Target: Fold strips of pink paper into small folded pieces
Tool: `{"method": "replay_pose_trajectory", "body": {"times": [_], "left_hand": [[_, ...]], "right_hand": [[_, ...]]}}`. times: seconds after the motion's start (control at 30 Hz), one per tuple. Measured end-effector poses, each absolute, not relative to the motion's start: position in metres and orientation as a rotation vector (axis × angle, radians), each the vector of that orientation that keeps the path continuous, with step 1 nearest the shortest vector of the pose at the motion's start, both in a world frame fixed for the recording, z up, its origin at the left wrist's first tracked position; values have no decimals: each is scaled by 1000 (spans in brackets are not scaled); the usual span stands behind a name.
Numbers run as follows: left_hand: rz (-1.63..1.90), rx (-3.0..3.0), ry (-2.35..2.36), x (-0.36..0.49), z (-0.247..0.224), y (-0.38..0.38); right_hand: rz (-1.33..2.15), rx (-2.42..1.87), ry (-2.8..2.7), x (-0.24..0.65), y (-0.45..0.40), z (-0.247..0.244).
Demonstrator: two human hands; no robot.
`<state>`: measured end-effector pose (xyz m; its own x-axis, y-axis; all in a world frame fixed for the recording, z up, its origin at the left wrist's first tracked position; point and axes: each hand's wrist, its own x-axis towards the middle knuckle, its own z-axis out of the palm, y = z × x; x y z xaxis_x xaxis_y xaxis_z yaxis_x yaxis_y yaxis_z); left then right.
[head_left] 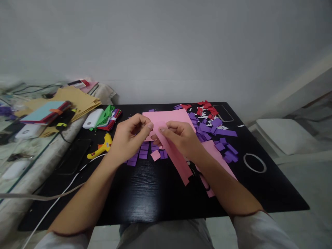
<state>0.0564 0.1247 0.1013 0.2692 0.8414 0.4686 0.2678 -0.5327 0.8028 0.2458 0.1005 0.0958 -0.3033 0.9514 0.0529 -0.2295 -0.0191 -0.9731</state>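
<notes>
My right hand [183, 138] grips a long pink paper strip [177, 162] between thumb and fingers, and the strip hangs toward me over the black table. Just left of the strip's upper end is my left hand [132, 136], thumb and fingertips pinched together; whether anything lies between them is hidden. Behind both hands lies a larger pink sheet [171, 115]. Below them are a small pink square [155, 155] and rows of purple paper pieces [144, 150]. Another pink strip [219, 157] lies partly under my right forearm, beside partly hidden dark loops like scissor handles.
A yellow glue gun [105, 144], a white cable [74, 178] and a bundle of folded coloured paper [106, 117] are at left. Purple scraps [204, 127], red scraps [207, 106] and a pale ring [255, 163] lie right. A cluttered side table [15, 138] adjoins the left.
</notes>
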Motion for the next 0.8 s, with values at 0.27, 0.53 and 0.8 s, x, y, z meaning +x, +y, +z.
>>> {"method": "replay_pose_trajectory", "body": {"times": [0.27,0.53,0.8], "left_hand": [[1265,1916,1038,56,99,126],[1156,1882,1084,56,104,126],[1183,1828,1088,56,102,128]], "right_hand": [[1543,-889,-1251,245,102,96],[1563,-924,-1279,244,101,95],[1558,-938,-1374,246,104,92]]}}
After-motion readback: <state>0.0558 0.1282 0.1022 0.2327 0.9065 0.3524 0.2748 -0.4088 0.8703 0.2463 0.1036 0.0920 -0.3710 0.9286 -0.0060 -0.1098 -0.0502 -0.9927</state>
